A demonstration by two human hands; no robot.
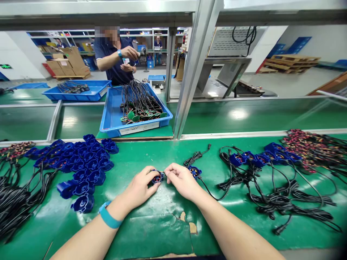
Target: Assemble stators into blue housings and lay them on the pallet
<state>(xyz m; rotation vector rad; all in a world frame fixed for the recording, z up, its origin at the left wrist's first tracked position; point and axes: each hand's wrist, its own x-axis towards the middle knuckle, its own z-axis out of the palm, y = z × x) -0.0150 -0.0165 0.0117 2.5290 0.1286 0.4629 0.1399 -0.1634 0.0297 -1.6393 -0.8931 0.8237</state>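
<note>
My left hand [142, 185] is closed around a small dark blue plastic housing [157, 177], with thumb and fingers on its sides and coloured wires showing inside. Close to the housing's right side, my right hand [182, 179] is pinched shut; whatever lies between its fingertips is too small to make out. Just beyond the right hand lies another blue housing [195, 172] with wires in it, and a bundled black cable [196, 157] sits behind it. A teal band is on my left wrist.
Many blue housings [88, 159] cluster at left, beside black cables [18, 202]. At right lie wired housings [261, 159], coiled cables [292, 202] and red-tipped wires [303, 144]. A metal post [189, 79] and blue tray [112, 131] stand ahead; a co-worker [115, 61] is beyond.
</note>
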